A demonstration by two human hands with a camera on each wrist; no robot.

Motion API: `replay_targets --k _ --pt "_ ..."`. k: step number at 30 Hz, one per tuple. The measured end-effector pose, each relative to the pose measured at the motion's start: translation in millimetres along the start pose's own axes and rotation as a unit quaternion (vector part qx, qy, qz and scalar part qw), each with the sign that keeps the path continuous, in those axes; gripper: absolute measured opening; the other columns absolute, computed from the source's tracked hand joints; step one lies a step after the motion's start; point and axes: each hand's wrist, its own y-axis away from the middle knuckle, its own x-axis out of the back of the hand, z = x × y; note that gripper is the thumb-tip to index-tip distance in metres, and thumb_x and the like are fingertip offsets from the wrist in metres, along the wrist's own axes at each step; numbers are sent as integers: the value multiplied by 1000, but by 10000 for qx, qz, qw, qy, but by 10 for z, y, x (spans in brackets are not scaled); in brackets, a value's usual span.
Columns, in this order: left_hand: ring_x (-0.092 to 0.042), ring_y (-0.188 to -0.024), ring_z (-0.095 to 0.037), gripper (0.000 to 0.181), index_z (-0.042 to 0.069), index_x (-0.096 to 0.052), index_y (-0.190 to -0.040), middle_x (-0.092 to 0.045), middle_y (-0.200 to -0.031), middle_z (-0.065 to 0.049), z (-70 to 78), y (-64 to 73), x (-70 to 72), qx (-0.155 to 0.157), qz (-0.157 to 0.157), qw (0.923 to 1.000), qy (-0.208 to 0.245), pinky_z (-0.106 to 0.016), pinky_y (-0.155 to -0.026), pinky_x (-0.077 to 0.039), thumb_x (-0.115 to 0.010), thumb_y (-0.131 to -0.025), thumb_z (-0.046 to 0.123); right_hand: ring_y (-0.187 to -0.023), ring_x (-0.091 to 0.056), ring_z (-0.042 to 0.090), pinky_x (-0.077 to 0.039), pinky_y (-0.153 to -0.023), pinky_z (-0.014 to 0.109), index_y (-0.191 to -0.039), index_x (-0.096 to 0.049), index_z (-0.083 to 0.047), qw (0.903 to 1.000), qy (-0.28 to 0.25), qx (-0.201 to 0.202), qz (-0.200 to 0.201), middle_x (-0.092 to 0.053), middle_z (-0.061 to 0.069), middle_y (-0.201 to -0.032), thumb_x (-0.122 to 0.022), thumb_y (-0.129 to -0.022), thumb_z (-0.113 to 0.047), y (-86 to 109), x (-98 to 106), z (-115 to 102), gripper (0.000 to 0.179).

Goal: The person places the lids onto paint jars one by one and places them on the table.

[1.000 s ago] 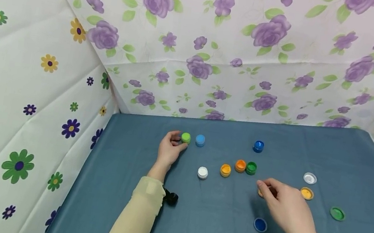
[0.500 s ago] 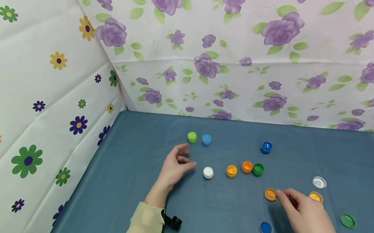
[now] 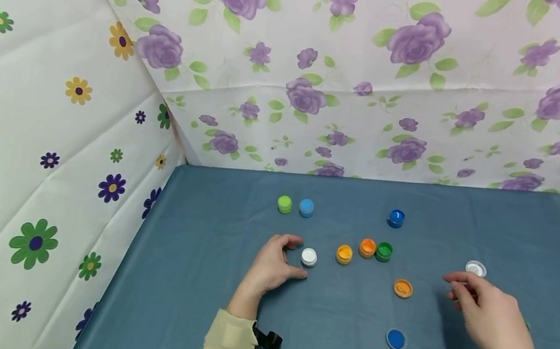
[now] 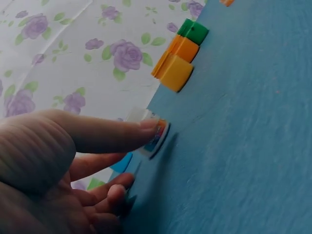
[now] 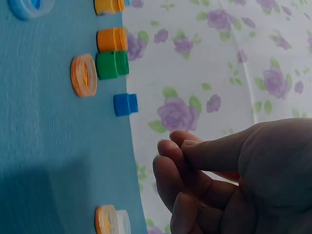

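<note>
My left hand (image 3: pixel 273 267) reaches beside a small white paint pot (image 3: pixel 309 256), thumb and forefinger spread to its near and far sides. In the left wrist view the thumb overlaps the pot (image 4: pixel 155 143), which has a coloured label. My right hand (image 3: pixel 497 320) hovers over the right part of the table with loosely curled fingers and nothing in them. Just beyond its fingertips lies a white lid (image 3: pixel 476 268). An orange lid (image 3: pixel 403 288) and a blue lid (image 3: pixel 396 339) lie to its left. The hand covers the yellow lid and most of the green lid (image 3: pixel 528 325).
Open yellow (image 3: pixel 344 254), orange (image 3: pixel 367 248) and green (image 3: pixel 384 251) paint pots stand in a row. A dark blue pot (image 3: pixel 395 218) is behind them; light green (image 3: pixel 284 204) and light blue (image 3: pixel 306 207) pots stand back left. Flowered cloth (image 3: pixel 303 93) hangs behind the table.
My left hand has left the light green pot and come nearer to the white one. My right hand has moved right, away from the orange lid, which lies on the table.
</note>
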Motion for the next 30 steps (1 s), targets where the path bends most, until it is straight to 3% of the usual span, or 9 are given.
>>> replay_targets --k 6,16,21,23,25,28,30 --pt "-61 -112 -33 43 8 -78 -119 -61 -121 -11 4 6 -93 -100 299 9995 -77 -52 -105 -50 -96 -80 7 -78 -63 20 -46 -58 36 -131 -70 -2 9999 -48 -63 -72 -73 8 -98 -48 -116 -21 -44 -15 48 33" --pt "-59 -106 -29 38 11 -79 -117 -59 -117 -8 32 -1 -121 12 395 9992 61 -51 -103 -50 -96 -83 12 -73 -59 21 -44 -57 37 -134 -68 -2 9994 -77 -271 -192 -70 8 -95 -47 -117 -24 -72 -25 118 35" --pt "-58 -106 -28 35 12 -78 -115 -59 -117 -8 20 3 -100 -39 367 9992 134 -51 -102 -49 -95 -83 12 -83 -68 26 -52 -59 39 -136 -67 0 9991 -66 -370 -214 -74 14 -103 -51 -116 -26 -88 33 182 37" --pt "-58 -102 -26 35 11 -78 -114 -60 -115 -7 3 5 -94 -77 378 9992 121 -48 -97 -51 -95 -84 12 -87 -71 30 -55 -61 41 -137 -66 0 9989 -38 -434 -192 -74 19 -108 -52 -115 -29 -93 62 226 39" --pt "-59 -88 -24 34 11 -76 -114 -62 -106 -8 -10 7 -90 -77 395 9990 209 -44 -84 -54 -93 -85 12 -91 -71 36 -55 -62 44 -139 -63 1 9986 32 -511 -115 -72 25 -116 -52 -115 -35 -104 96 274 45" --pt "-55 -69 -18 33 12 -72 -114 -63 -88 -7 -33 -3 -85 -183 464 9978 436 -36 -65 -49 -91 -87 10 -96 -69 41 -54 -62 45 -143 -58 3 9980 136 -619 -56 -66 31 -126 -50 -115 -41 -146 155 350 53" --pt "-55 -64 -17 32 12 -70 -113 -63 -80 -7 -35 -10 -83 -365 458 9961 664 -33 -60 -48 -89 -88 8 -97 -68 44 -53 -62 46 -145 -55 5 9976 223 -650 -70 -62 34 -130 -51 -115 -41 -194 186 395 55"
